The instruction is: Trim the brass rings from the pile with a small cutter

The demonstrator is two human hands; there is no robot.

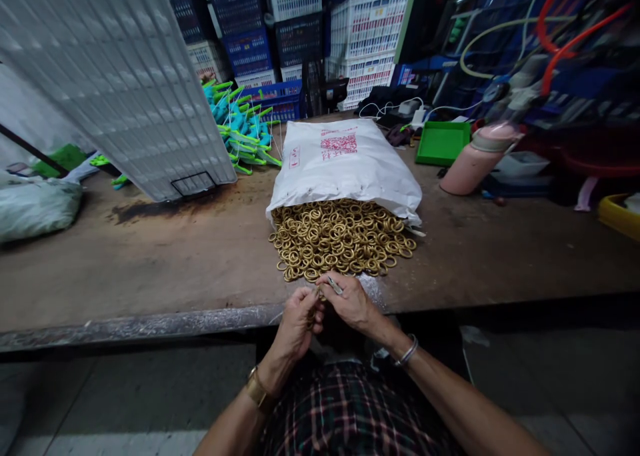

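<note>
A heap of gold-coloured rings (340, 239) spills out of the mouth of a white woven sack (310, 176) onto the table. Just in front of the heap, at the table's front edge, my two hands meet at the fingertips. My left hand (296, 323) is closed around a few gold-coloured rings, partly hidden by its fingers. My right hand (354, 304) is closed too, gripping a small silvery metal tool (335, 285) whose tip shows above the fingers. Its exact kind is too small to make out. The right fingertips touch or nearly touch a ring held by the left.
A tall ribbed translucent panel (125, 83) stands at the left, with green and blue plastic pieces (247, 133) behind it. On the right are a green tray (443, 143) and a pink bottle (475, 163). Stacked crates (365, 33) line the back; a plastic bag (37, 206) lies far left.
</note>
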